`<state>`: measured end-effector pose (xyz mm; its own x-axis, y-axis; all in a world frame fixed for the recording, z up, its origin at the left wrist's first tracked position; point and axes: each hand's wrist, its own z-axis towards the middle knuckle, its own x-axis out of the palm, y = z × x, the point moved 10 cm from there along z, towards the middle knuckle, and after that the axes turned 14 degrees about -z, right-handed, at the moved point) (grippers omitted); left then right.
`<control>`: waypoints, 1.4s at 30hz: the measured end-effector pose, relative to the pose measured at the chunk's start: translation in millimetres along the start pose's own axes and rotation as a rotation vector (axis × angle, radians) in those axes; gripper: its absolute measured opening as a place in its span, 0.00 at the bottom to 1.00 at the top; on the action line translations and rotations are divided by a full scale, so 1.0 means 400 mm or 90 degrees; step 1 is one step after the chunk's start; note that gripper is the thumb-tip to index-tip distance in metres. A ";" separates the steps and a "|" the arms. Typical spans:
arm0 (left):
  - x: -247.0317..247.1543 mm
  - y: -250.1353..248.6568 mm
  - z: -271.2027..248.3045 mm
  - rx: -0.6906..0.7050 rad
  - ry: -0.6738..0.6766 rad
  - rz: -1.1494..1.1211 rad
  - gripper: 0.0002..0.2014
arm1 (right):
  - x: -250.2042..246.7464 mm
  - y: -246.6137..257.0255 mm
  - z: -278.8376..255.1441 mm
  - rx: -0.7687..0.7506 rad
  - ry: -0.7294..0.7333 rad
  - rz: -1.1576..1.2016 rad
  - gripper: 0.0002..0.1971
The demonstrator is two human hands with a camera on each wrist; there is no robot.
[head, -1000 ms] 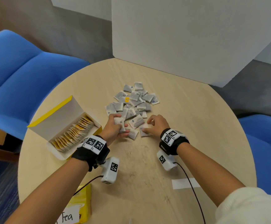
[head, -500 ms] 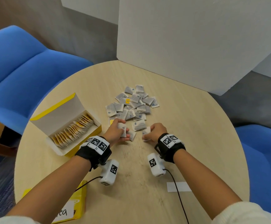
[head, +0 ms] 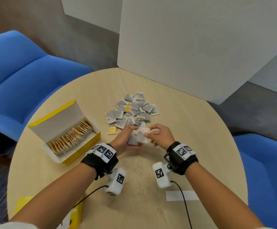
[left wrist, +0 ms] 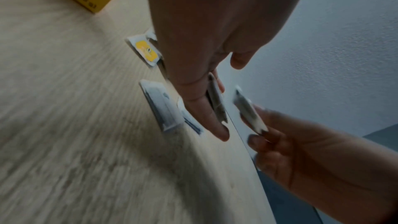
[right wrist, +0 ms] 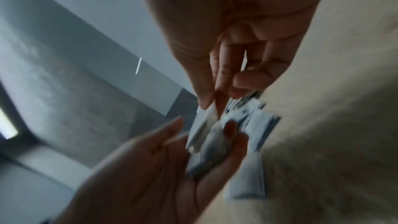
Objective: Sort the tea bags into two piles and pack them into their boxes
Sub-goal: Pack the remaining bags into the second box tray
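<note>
A loose pile of grey tea bags (head: pixel 134 111) lies mid-table, with one yellow-tagged bag (head: pixel 127 108) inside it and another yellow bag (head: pixel 112 130) at its near left edge. My left hand (head: pixel 131 138) is raised just above the table and holds a small stack of grey bags (head: pixel 132 140) between thumb and fingers. My right hand (head: pixel 148 133) pinches a single grey bag (head: pixel 142 137) right against that stack. In the left wrist view the right hand's bag (left wrist: pixel 249 110) sits a small gap from the left hand's stack (left wrist: pixel 215 103). The right wrist view is blurred.
An open yellow box (head: pixel 85 144) packed with yellow-tagged bags stands left of the hands. A second yellow box (head: pixel 76 215) lies at the table's near left edge. A white paper strip (head: pixel 182 195) lies near right. A white board (head: pixel 192 38) stands behind, with blue chairs (head: pixel 19 71) on both sides.
Both hands have lifted off the table and drawn back from the pile. The right hand picked up a grey bag and brought it against the left hand's stack.
</note>
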<state>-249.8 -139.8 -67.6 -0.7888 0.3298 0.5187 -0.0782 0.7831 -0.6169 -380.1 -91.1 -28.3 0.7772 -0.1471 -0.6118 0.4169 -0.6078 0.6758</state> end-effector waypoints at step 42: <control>-0.092 -0.037 -0.001 0.064 -0.048 0.043 0.20 | 0.159 0.027 0.031 -0.002 -0.009 0.062 0.05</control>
<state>-219.4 -163.2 -77.4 -0.8374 0.3367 0.4306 -0.0815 0.7020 -0.7075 -332.0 -116.5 -65.1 0.8075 -0.2159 -0.5490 0.3415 -0.5877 0.7335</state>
